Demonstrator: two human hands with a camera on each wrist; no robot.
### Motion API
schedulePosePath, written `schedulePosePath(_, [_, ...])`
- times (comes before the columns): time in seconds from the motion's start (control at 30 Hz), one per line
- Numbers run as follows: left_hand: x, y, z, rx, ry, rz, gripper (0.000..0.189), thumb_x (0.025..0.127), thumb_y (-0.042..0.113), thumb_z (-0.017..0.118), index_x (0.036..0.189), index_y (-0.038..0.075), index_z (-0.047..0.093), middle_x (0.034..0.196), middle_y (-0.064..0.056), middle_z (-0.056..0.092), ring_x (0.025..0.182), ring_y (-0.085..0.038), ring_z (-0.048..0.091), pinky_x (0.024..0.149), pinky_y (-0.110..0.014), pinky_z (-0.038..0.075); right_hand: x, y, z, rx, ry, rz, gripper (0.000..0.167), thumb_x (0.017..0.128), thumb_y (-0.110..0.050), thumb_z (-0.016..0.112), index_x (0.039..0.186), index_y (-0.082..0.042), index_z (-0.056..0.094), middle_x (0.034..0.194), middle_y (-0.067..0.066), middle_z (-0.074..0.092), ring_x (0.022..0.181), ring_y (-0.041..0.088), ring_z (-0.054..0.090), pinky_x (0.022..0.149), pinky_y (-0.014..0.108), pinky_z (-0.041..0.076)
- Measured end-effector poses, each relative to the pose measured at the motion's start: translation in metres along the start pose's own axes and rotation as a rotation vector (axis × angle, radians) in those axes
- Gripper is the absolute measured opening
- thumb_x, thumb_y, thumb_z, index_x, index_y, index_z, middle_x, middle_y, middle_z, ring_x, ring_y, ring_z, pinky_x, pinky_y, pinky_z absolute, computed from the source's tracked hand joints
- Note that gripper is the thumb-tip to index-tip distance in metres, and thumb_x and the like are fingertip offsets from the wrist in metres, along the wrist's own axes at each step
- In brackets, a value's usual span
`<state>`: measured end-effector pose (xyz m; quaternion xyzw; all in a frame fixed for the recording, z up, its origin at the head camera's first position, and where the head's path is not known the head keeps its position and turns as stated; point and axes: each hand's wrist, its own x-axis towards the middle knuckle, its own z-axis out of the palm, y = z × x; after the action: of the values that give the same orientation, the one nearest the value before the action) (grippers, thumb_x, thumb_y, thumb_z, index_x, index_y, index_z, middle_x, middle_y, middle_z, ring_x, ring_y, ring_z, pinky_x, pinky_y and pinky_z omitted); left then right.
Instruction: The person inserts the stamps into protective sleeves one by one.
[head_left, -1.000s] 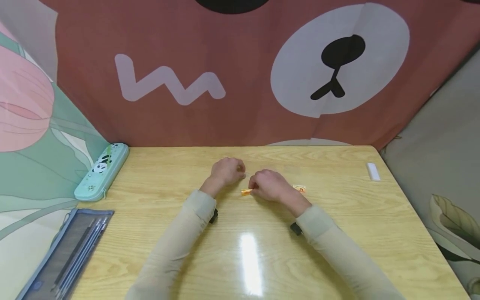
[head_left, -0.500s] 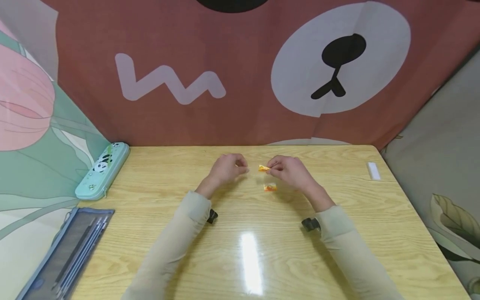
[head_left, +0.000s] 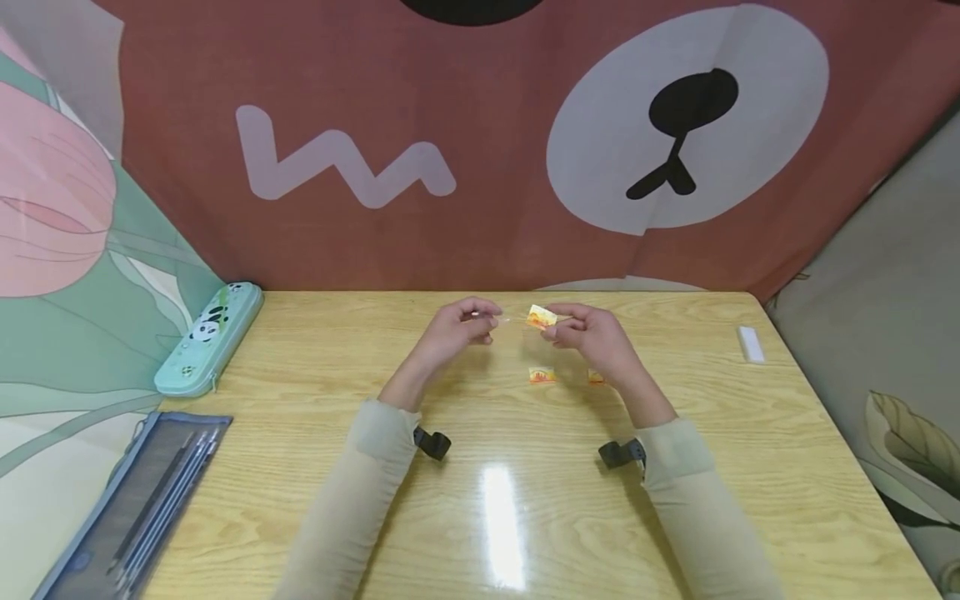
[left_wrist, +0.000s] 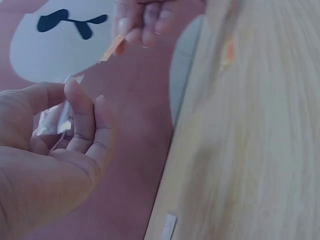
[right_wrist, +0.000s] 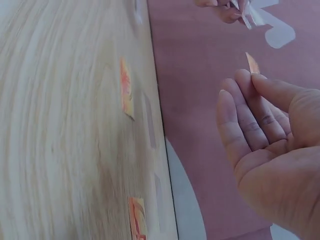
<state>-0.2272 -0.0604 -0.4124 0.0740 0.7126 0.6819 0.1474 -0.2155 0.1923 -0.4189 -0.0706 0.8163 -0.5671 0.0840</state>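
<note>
My left hand (head_left: 459, 323) is raised over the back of the table, its thumb and fingers pinching a clear plastic packet (left_wrist: 65, 117). Beside it, my right hand (head_left: 592, 333) pinches a small flat yellow-orange printed piece (head_left: 541, 317) between thumb and fingertips, tilted up off the table. The two hands are a short gap apart. Two similar printed pieces lie below them: one piece (head_left: 542, 376) between the hands, the other piece (head_left: 596, 377) partly behind my right wrist. What the packet contains cannot be made out.
A white eraser-like block (head_left: 751, 344) lies at the right. On the left are a mint panda pencil case (head_left: 210, 340) and a mesh zip pouch (head_left: 135, 508) with pens or pencils in it. Printed cloth hangs behind the wooden table (head_left: 480, 542).
Both hands have risen from the tabletop, and the right has moved rightward. A printed piece now lies at the middle. The right hand's piece has turned its printed face toward the head camera.
</note>
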Motion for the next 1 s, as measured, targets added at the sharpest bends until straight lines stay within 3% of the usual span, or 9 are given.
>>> schedulePosePath(0.1, [-0.003,0.000,0.001,-0.027,0.002,-0.007,0.028,0.101,0.007,0.061,0.125,-0.005,0.064,0.130,-0.019,0.062,0.088,-0.009,0.062,0.093,-0.036,0.061,-0.002,0.000,0.000,0.090,-0.001,0.005,0.037,0.101,-0.014,0.060,0.138,-0.008,0.060,0.110,0.016,0.076,0.102,0.032,0.074,0.095,0.045,0.061])
schedulePosePath(0.2, [-0.006,-0.001,0.003,-0.021,0.012,-0.015,0.026,0.100,0.007,0.063,0.123,-0.003,0.067,0.126,-0.017,0.064,0.088,-0.011,0.064,0.082,-0.025,0.061,-0.003,0.000,0.001,0.166,-0.006,0.005,0.033,0.101,-0.010,0.059,0.132,-0.001,0.060,0.106,0.014,0.076,0.098,0.026,0.076,0.094,0.046,0.060])
schedulePosePath(0.33, [-0.009,-0.006,0.005,0.029,0.017,-0.032,0.022,0.099,0.011,0.066,0.119,0.003,0.071,0.117,-0.012,0.069,0.094,-0.028,0.066,0.090,-0.040,0.062,-0.005,0.000,0.002,0.194,-0.014,0.011,0.024,0.101,-0.007,0.057,0.121,0.005,0.060,0.097,0.007,0.077,0.093,0.020,0.076,0.093,0.045,0.061])
schedulePosePath(0.5, [-0.011,-0.011,0.007,0.070,-0.001,-0.048,0.026,0.101,0.017,0.064,0.124,0.005,0.069,0.124,-0.016,0.067,0.105,-0.045,0.062,0.100,-0.057,0.055,-0.009,0.000,0.003,0.164,-0.049,0.035,0.018,0.101,-0.008,0.059,0.114,0.005,0.062,0.101,0.011,0.077,0.095,0.022,0.076,0.096,0.049,0.059])
schedulePosePath(0.63, [-0.012,-0.014,0.008,0.062,-0.019,-0.048,0.031,0.104,0.016,0.057,0.130,0.001,0.064,0.128,-0.026,0.063,0.102,-0.046,0.063,0.098,-0.057,0.056,-0.011,0.000,0.005,0.157,-0.063,0.042,0.021,0.100,-0.010,0.062,0.114,0.005,0.063,0.108,0.019,0.075,0.102,0.033,0.074,0.097,0.052,0.058])
schedulePosePath(0.77, [-0.012,-0.018,0.009,0.032,-0.007,-0.042,0.031,0.104,0.012,0.057,0.131,-0.001,0.065,0.125,-0.026,0.065,0.096,-0.041,0.068,0.089,-0.047,0.062,-0.011,0.003,0.007,0.188,-0.075,0.047,0.027,0.098,-0.008,0.064,0.121,0.006,0.062,0.109,0.024,0.074,0.097,0.029,0.076,0.094,0.052,0.059])
schedulePosePath(0.87, [-0.013,-0.019,0.008,0.014,0.024,-0.046,0.029,0.101,0.011,0.061,0.128,0.003,0.068,0.117,-0.020,0.072,0.097,-0.041,0.069,0.084,-0.040,0.064,-0.011,0.005,0.010,0.206,-0.083,0.047,0.031,0.097,-0.007,0.065,0.125,0.007,0.061,0.103,0.021,0.075,0.092,0.026,0.076,0.091,0.051,0.061])
schedulePosePath(1.0, [-0.014,-0.020,0.009,-0.002,0.046,-0.065,0.026,0.100,0.014,0.064,0.123,0.008,0.072,0.112,-0.015,0.073,0.105,-0.048,0.066,0.088,-0.045,0.063,-0.011,0.006,0.013,0.213,-0.046,0.061,0.030,0.098,-0.008,0.064,0.123,0.008,0.062,0.094,0.011,0.074,0.087,0.023,0.075,0.090,0.050,0.062])
